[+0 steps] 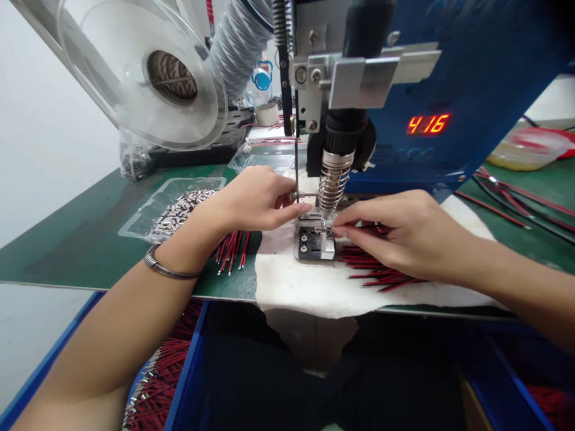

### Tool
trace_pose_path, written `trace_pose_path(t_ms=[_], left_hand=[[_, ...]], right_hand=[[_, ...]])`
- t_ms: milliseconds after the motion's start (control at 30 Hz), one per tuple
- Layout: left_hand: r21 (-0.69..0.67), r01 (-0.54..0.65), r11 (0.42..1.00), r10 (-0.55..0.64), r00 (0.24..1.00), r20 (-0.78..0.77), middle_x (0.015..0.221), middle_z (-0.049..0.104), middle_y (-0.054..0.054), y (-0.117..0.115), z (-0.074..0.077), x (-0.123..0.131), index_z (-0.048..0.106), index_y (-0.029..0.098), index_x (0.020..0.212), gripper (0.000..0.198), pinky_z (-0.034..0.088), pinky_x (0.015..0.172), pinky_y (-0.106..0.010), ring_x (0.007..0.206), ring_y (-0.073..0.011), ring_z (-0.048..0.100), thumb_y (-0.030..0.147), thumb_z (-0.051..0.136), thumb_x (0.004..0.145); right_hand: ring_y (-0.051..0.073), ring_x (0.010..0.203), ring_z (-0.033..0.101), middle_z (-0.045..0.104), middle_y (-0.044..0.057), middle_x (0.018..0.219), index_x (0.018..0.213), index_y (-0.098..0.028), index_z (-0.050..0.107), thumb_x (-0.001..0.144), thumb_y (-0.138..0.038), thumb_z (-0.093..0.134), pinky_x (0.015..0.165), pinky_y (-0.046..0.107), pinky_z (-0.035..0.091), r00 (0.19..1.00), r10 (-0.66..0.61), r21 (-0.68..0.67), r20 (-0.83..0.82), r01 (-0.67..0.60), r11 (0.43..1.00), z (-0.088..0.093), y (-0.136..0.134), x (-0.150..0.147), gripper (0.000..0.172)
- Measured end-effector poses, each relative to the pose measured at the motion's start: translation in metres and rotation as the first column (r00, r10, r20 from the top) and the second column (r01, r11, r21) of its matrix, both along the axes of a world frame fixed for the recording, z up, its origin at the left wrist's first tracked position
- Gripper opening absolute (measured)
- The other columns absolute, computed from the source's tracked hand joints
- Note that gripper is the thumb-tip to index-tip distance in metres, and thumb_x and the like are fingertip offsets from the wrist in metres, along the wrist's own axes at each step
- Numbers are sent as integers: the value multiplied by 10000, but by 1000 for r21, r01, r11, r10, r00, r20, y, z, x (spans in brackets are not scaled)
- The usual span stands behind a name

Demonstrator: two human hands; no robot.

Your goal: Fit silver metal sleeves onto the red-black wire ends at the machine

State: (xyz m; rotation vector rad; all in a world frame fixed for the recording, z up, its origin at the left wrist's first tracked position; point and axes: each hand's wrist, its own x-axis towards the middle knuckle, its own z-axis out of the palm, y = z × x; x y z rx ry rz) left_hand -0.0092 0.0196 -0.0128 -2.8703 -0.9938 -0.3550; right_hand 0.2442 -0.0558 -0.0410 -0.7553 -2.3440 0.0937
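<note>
Left hand point(256, 200) and right hand point(404, 233), fingertips pinched on what seems a thin wire point(322, 228), seat it on the fixture point(313, 245) under the soldering iron point(335, 176), a placement that calls for steady alignment.

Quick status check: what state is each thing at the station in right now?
Left hand: fingers curled, tips by the soldering iron; grip unclear.
Right hand: pinched on a wire at the metal fixture.
Soldering iron: upright, tip down over the fixture.
Display: lit, reads 416.
Tray: open, holding metal terminals.
Red wires: loose on the white cloth.
</note>
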Motion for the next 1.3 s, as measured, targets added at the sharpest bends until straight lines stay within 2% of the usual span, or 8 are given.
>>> trace_pose_path(t_ms=[267,733,967,1133,1300], left_hand=[[2,8,1000,-8,1000,6,513,392,38,-1,1,0,436,227,630,426,255,537,-325,475,-114,331,531,523,916],[0,-2,1000,2,1000,-2,511,387,32,-2,3,1,389,238,621,428,254,537,-331,476,-119,324,534,514,904],[36,13,999,-13,1000,-6,489,431,27,-1,2,0,455,230,595,458,262,516,-330,454,-119,329,538,535,925],[23,7,1000,-7,1000,-4,494,446,23,-1,1,-1,474,227,596,448,267,520,-332,455,-120,333,522,543,925],[13,4,1000,-4,1000,-10,496,405,31,-3,3,0,427,230,596,454,253,521,-329,460,-116,320,531,529,921]], right_hand=[[160,625,705,814,18,838,1016,-209,795,980,-172,649,619,275,527,1000,-7,-17,12,7,1000,1,1,0,155],[164,622,705,816,16,832,989,-220,790,983,-182,639,632,280,533,1000,-2,-8,17,2,1000,4,-1,0,155],[187,629,718,818,11,841,984,-263,788,976,-189,640,626,313,552,1000,-15,-38,18,15,999,3,-1,0,166],[151,631,706,813,26,827,997,-197,791,979,-169,657,599,266,505,1000,10,-11,10,-10,1000,2,0,1,138],[160,639,711,811,22,826,1013,-214,797,972,-174,657,624,271,522,1000,0,-31,2,0,1000,2,1,0,151]])
